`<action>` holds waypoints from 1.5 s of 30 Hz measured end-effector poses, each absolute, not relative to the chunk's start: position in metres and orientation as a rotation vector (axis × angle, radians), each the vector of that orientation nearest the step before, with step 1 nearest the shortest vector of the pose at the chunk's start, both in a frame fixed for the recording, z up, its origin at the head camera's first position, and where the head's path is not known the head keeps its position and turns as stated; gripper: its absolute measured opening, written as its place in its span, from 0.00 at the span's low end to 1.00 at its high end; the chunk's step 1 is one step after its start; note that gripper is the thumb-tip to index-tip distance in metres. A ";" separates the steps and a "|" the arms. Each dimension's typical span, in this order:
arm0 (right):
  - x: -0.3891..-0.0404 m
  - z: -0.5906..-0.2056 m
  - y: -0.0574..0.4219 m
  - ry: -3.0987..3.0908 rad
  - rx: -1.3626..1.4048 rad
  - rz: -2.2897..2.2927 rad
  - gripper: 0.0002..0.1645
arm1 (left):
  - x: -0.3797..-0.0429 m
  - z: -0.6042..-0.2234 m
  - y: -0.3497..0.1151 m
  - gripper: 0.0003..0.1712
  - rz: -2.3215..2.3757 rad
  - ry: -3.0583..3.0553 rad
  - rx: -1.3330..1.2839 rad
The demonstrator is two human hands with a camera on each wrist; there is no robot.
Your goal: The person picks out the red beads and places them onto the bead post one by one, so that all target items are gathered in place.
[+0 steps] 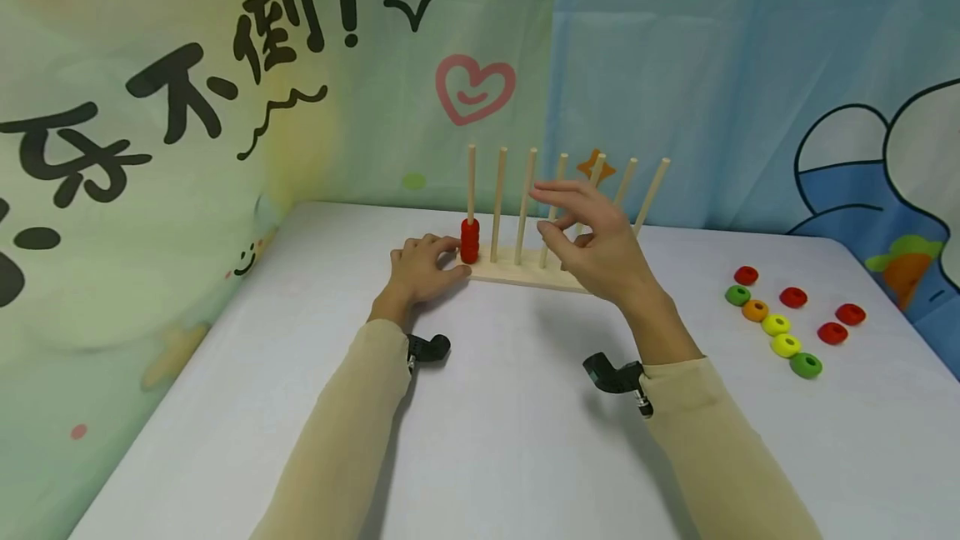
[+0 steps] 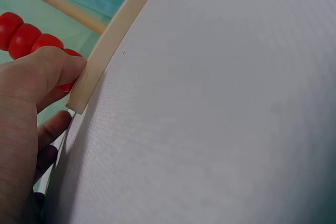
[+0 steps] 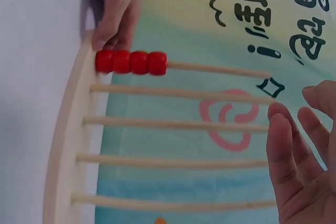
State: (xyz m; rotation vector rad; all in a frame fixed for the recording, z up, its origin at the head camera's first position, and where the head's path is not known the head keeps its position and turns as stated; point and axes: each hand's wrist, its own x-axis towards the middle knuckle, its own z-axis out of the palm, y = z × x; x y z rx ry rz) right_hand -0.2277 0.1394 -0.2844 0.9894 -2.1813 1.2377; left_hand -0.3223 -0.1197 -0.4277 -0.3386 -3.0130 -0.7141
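Observation:
A wooden peg stand (image 1: 517, 274) with a row of upright pegs is at the back of the table. Several red beads (image 3: 130, 62) are stacked on its leftmost peg (image 1: 471, 182), and the other pegs in the right wrist view are bare. My left hand (image 1: 422, 270) grips the stand's left end, its thumb (image 2: 63, 66) against the base beside the lowest bead. Raised before the pegs on the right, my right hand (image 1: 596, 242) holds nothing. Its thumb and fingers are parted and lightly bent, near the peg tops.
Loose beads lie on the table to the right: several red ones (image 1: 793, 297), an orange one (image 1: 755, 311), two yellow ones (image 1: 786, 346) and two green ones (image 1: 806, 366). A printed cloth backdrop (image 1: 660, 48) hangs behind the white table (image 1: 510, 440) and along its left side.

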 end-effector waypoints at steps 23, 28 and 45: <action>-0.213 -0.319 0.206 -2.220 0.848 1.181 0.21 | -0.319 -0.424 -0.119 0.32 -0.705 -2.999 -0.347; -0.208 -0.324 0.219 -2.252 0.800 1.162 0.21 | -0.320 -0.426 -0.119 0.32 -0.690 -3.008 -0.345; -0.205 -0.338 0.267 -2.375 0.601 1.049 0.20 | -0.322 -0.428 -0.118 0.34 -0.700 -3.006 -0.346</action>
